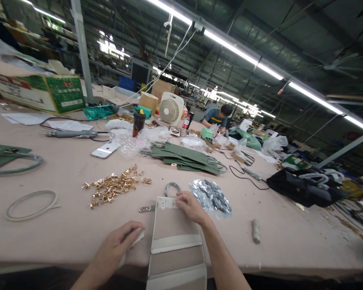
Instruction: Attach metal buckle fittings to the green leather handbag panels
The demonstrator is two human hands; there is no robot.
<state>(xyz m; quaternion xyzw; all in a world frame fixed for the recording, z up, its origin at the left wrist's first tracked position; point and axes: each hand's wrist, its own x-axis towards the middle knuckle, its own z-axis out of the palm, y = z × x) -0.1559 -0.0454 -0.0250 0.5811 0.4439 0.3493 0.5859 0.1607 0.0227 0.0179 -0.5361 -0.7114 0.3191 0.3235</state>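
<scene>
A beige bag panel (177, 227) with pale cross bands lies in front of me and hangs over the table's near edge. At its top are a grey-green loop handle (172, 185) and a short strap with a metal end (147, 208). My right hand (190, 206) is closed at the panel's top right corner, fingertips beside a whitish strip (167, 202). Left of the panel, apart from it, my left hand (124, 241) pinches a small white piece (138, 237); most of that piece is hidden by the fingers.
Gold metal fittings (113, 187) lie piled at left, silver metal plates (211, 196) at right. Beyond are stacked green panels (186, 158), a phone (105, 149), a corded tool (71, 133) and a fan (170, 109). A coiled cord (32, 219) lies left. Another person (217, 117) sits far back.
</scene>
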